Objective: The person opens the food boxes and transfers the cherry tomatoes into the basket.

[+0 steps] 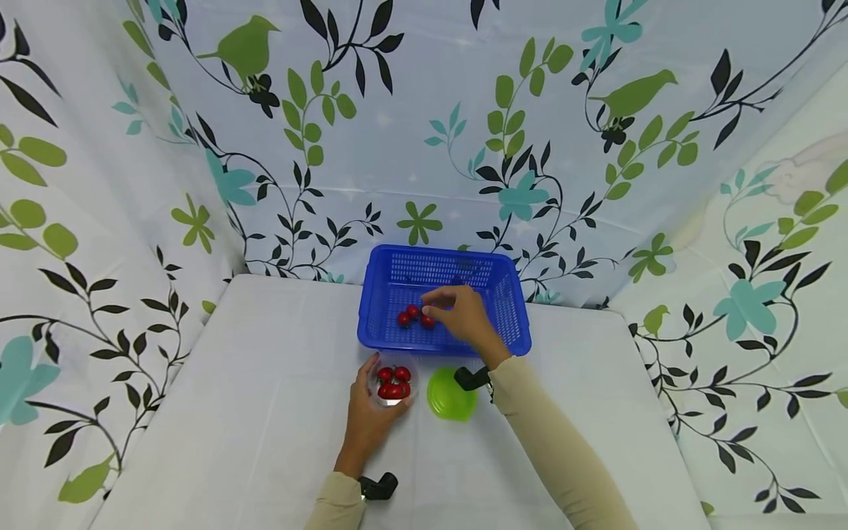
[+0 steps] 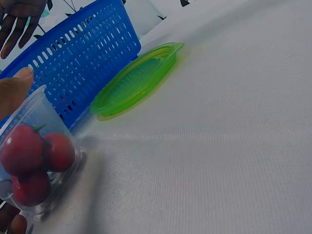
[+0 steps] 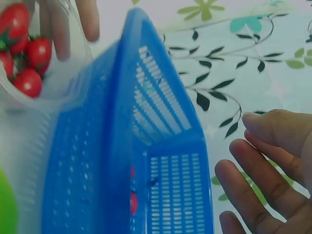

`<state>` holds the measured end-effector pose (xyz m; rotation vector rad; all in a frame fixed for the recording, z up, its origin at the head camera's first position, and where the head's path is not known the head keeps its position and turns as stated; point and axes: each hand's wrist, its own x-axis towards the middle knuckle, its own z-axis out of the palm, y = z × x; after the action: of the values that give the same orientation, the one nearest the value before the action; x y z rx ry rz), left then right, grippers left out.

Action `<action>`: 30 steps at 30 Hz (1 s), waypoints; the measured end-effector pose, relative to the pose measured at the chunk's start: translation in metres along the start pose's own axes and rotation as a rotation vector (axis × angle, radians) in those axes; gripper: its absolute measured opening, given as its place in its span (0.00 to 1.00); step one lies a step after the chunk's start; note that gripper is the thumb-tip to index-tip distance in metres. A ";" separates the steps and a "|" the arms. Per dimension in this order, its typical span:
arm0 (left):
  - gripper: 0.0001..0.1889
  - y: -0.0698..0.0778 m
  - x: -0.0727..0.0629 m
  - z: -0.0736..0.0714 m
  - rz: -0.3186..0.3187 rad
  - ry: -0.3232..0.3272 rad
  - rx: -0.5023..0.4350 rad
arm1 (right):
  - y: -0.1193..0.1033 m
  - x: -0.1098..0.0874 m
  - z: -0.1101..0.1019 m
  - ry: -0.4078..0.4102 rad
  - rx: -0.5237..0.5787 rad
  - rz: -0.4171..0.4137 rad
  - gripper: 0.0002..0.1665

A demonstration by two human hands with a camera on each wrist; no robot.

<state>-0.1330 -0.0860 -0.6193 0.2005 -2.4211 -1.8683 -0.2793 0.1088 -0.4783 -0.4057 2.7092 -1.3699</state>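
My left hand (image 1: 371, 421) holds a clear plastic cup (image 2: 44, 112) on the table, thumb on one side and fingers on the other. Several red cherry tomatoes (image 1: 394, 383) lie in the cup. Over the blue basket (image 1: 440, 253), my right hand (image 1: 466, 318) hovers with fingers loosely bent and apart. Nothing shows between those fingers (image 3: 253, 161) in the right wrist view. Below its fingertips, a few loose tomatoes (image 1: 405, 319) sit on the basket's floor; the hand may hide part of that floor.
A green plastic lid (image 1: 452, 396) lies flat on the white table (image 1: 285, 412), right of the cup and in front of the basket. Behind the basket hangs a patterned curtain (image 1: 397, 162), which also encloses both sides.
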 end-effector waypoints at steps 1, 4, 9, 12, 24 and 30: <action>0.55 0.000 0.000 -0.001 -0.001 -0.010 0.009 | -0.001 -0.003 0.002 0.001 0.011 -0.002 0.10; 0.56 0.001 0.000 -0.006 0.011 -0.040 0.018 | -0.002 -0.014 0.006 0.004 0.052 -0.011 0.11; 0.55 0.001 0.002 -0.012 0.046 -0.087 0.033 | -0.002 -0.033 0.016 0.016 0.121 -0.007 0.11; 0.55 0.000 0.003 -0.014 0.059 -0.095 0.033 | -0.001 -0.044 0.022 0.023 0.164 -0.003 0.11; 0.54 -0.003 0.005 -0.010 0.034 -0.082 0.010 | 0.004 -0.075 0.047 -0.019 0.271 0.022 0.16; 0.55 -0.004 0.006 -0.010 0.033 -0.085 0.004 | 0.005 -0.084 0.056 -0.034 0.284 0.033 0.16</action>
<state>-0.1368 -0.0978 -0.6206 0.0826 -2.4673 -1.8960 -0.1887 0.0909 -0.5194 -0.3542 2.4323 -1.6882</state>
